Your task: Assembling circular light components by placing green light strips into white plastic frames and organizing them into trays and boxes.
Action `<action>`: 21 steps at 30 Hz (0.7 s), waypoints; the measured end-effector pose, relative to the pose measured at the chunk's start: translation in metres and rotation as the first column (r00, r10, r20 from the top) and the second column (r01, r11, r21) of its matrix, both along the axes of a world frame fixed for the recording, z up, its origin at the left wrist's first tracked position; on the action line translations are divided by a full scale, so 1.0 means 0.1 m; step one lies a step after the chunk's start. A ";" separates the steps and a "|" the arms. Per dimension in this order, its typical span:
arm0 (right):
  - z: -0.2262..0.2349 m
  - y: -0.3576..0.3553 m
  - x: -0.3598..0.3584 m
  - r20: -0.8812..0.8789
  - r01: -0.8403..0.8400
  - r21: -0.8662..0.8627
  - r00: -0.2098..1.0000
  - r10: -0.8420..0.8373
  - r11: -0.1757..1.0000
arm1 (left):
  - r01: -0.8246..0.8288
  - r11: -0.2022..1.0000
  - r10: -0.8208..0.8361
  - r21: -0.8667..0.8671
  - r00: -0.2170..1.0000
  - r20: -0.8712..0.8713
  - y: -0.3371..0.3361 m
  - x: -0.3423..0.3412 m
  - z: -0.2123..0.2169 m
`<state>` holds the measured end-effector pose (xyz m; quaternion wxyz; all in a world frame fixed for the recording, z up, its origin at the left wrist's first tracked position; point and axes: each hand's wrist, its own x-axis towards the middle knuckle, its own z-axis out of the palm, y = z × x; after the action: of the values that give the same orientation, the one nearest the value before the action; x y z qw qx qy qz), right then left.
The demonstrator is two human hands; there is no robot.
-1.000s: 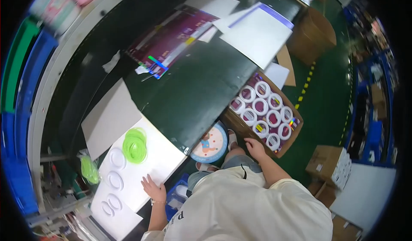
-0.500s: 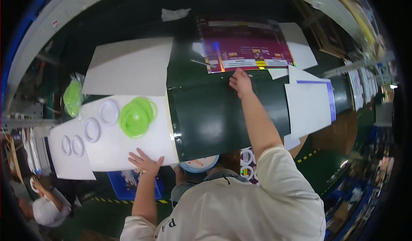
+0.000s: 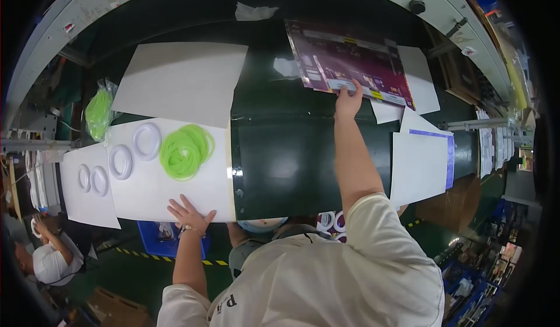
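Note:
My right hand (image 3: 349,101) pinches the near edge of a glossy maroon printed sheet (image 3: 350,56) at the far right of the table. The sheet is slanted, its right corner nearer me. With fingers spread, my left hand (image 3: 191,215) lies flat on the near edge of a white board (image 3: 204,201). Beyond that hand, a coil of bright green bands (image 3: 184,152) rests on the board. White rings (image 3: 121,162) lie left of the coil, and a smaller pair (image 3: 100,180) sits on another white sheet (image 3: 96,213).
A grey-white sheet (image 3: 181,73) lies at the far left, beside a bag of green bands (image 3: 98,114). White sheets (image 3: 419,166) overlap at the right. Crumpled clear plastic (image 3: 255,12) lies at the back. A blue bin (image 3: 153,239) stands below the near edge; another person (image 3: 55,260) works at lower left.
My right hand has reached forward and right and taken hold of the maroon sheet, which has turned askew. My left hand stays on the white board. The whole view has shifted slightly.

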<state>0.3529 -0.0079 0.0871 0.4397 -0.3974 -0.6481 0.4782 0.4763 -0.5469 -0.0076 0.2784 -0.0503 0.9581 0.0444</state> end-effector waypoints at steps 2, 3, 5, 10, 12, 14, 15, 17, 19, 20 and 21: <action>0.12 0.05 -0.01 0.091 -0.104 0.165 0.992 0.089 0.981 | 0.004 1.000 -0.004 -0.014 1.000 0.000 -0.03 -0.04 -0.01; 0.23 -0.03 -0.04 0.089 -0.104 0.163 0.992 0.090 0.981 | 0.002 1.000 -0.002 -0.030 1.000 0.003 -0.06 -0.04 -0.01; 0.39 -0.14 -0.03 -0.065 -0.091 -0.186 0.995 0.080 0.978 | -0.010 1.000 0.009 0.020 0.999 0.044 -0.06 -0.10 0.13; 0.39 -0.01 0.18 0.371 -0.092 -0.310 0.905 0.209 0.946 | 0.037 0.996 -0.039 0.083 0.999 0.023 -0.01 -0.15 0.04; 0.40 0.06 0.22 0.147 -0.120 -0.386 0.971 0.190 0.915 | 0.025 0.999 -0.022 -0.041 0.997 0.072 0.04 -0.19 0.02; 0.54 -0.03 0.25 -0.157 -0.256 -0.453 0.966 0.206 0.854 | 0.031 0.998 -0.028 -0.049 0.997 0.072 0.00 -0.31 0.03; 0.61 -0.12 0.28 -0.159 -0.242 -0.454 0.969 0.189 0.857 | 0.035 0.998 -0.031 -0.047 0.997 0.072 -0.01 -0.35 0.04; 0.67 -0.34 0.34 -0.258 -0.355 -0.357 0.927 0.274 0.864 | 0.047 0.999 -0.046 -0.012 0.996 0.081 0.02 -0.39 0.05; 0.52 -0.88 0.47 -0.163 -0.321 -0.508 0.947 0.277 0.799 | 0.052 0.998 -0.053 0.018 0.996 0.068 -0.03 -0.50 -0.05; 0.46 -1.28 0.56 -0.190 -0.310 -0.545 0.951 0.245 0.779 | 0.062 0.998 -0.061 -0.028 0.997 0.044 -0.10 -0.49 -0.19; 0.32 -1.58 0.74 -0.181 -0.320 -0.625 0.947 0.267 0.712 | 0.084 0.994 -0.083 -0.071 0.996 0.023 -0.16 -0.49 -0.27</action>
<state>0.4268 -0.1662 0.1190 0.2189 -0.3974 -0.4803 0.7507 0.4277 -0.5632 -0.0348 0.2875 -0.0207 0.9575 -0.0024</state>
